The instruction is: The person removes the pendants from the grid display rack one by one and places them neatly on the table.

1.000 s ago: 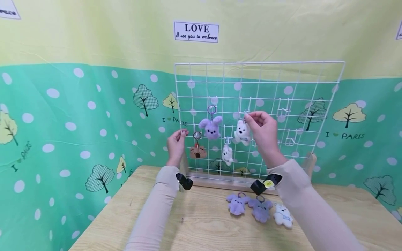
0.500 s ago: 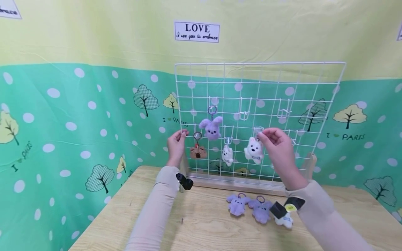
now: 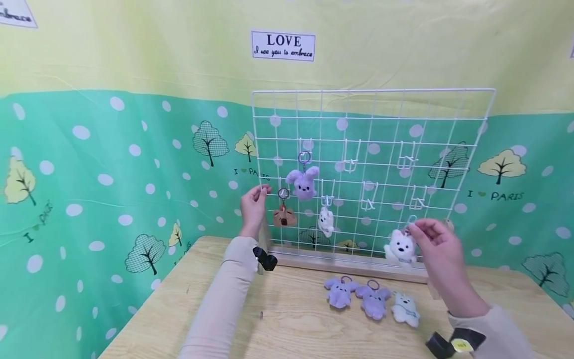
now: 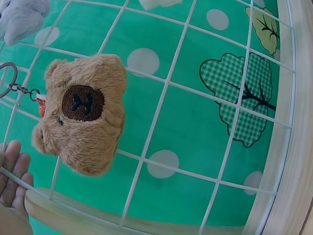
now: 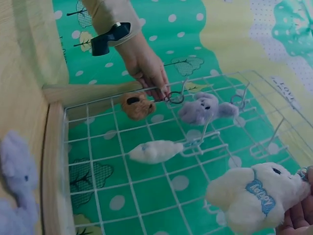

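A white plush dog keychain (image 3: 400, 247) hangs from the thumb and fingers of my right hand (image 3: 441, 254), which pinches it near its ring, in front of the rack's lower right. In the right wrist view the keychain's blue lettered scarf (image 5: 260, 196) shows. My left hand (image 3: 253, 212) holds the left edge wire of the white grid rack (image 3: 372, 91). Close beside it hangs a brown bear-head keychain (image 4: 90, 115). A purple rabbit keychain (image 3: 305, 184) and another white plush keychain (image 3: 326, 222) hang on hooks to its right.
Two purple plush keychains (image 3: 373, 300) and a white plush keychain (image 3: 405, 309) lie on the wooden table (image 3: 287, 339) before the rack. Several bare hooks (image 3: 406, 160) stick out from the grid's middle and right. A patterned curtain (image 3: 103, 199) hangs behind.
My right hand has taken the white plush keychain off its upper middle hook and carried it down and to the right. The left hand has stayed on the rack's edge.
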`<state>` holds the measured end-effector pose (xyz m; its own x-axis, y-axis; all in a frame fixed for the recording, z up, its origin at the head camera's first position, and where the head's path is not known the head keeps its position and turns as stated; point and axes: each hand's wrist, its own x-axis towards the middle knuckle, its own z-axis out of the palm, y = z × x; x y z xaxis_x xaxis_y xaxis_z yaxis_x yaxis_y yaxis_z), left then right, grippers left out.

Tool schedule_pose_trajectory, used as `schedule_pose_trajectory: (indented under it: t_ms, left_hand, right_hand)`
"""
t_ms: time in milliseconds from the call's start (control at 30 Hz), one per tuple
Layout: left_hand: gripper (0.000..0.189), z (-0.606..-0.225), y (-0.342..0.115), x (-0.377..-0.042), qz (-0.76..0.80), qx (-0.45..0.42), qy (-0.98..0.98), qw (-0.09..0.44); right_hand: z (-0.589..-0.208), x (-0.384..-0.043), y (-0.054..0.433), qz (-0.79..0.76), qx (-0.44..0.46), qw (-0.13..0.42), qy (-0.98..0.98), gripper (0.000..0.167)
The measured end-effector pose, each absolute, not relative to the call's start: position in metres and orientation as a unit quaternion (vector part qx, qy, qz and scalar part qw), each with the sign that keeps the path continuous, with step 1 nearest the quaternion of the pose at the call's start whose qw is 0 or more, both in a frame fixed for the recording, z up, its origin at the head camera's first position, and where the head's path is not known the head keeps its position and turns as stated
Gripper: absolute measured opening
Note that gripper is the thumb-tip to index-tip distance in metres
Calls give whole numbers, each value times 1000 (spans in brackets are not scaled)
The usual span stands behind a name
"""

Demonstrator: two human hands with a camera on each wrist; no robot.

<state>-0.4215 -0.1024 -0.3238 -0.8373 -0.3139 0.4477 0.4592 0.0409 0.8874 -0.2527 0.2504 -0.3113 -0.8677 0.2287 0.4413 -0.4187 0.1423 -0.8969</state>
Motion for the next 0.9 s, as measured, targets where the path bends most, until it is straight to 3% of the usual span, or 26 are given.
schedule_pose_trajectory:
  t_ms: [400, 633, 900]
  left_hand:
    - [22, -324, -104, -422, -692, -58, -667, 270]
    - [21, -323, -103, -422, -687, -60, -668, 277]
    - [22, -324, -104, -422, -694, -50, -666, 269]
  right_hand:
    - [-356, -231, 298, 603, 45, 236, -761, 6]
    - [-380, -223, 327, 575, -10, 186, -797, 7]
    - [-407, -226, 354, 552, -66, 78, -828, 31]
